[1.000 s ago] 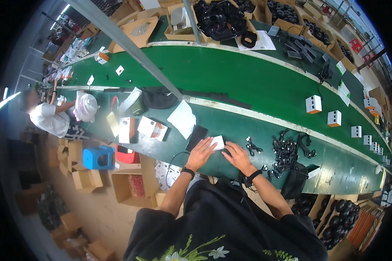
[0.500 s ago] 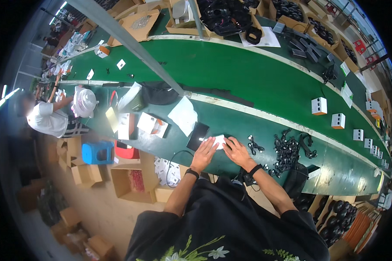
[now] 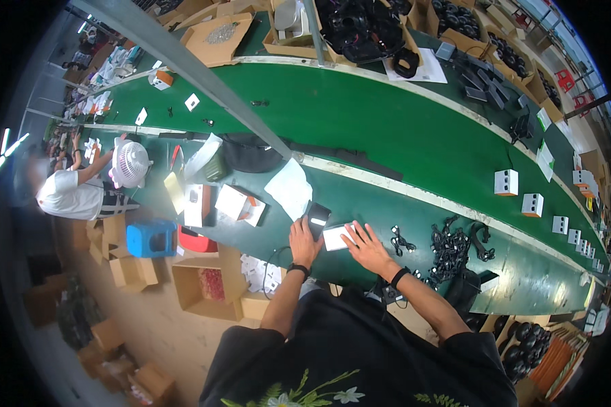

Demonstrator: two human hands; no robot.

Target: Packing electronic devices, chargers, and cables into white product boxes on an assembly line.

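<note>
Looking down through the head view, I read both hands on the green surface [image 3: 414,146]. My left hand [image 3: 304,243] rests with its fingers [image 3: 299,225] laid together against the near edge of a small black device [image 3: 317,218], touching it without a clear pinch. My right hand [image 3: 368,248] lies flat, fingers [image 3: 357,233] spread, pressing on a small white box [image 3: 335,237] that sits between the two hands, just right of the black device.

To do this step well, I judge that the spread fingers should hold the box square and still while the left fingers steady the device, both kept flat on the surface.

The box looks like smooth matte card, rectangular. The device is dark, glossy and slab-shaped. Right of the right fingers lies a tangled heap of black cables [image 3: 451,247]; beyond the left fingers lies a white sheet [image 3: 288,188].
</note>
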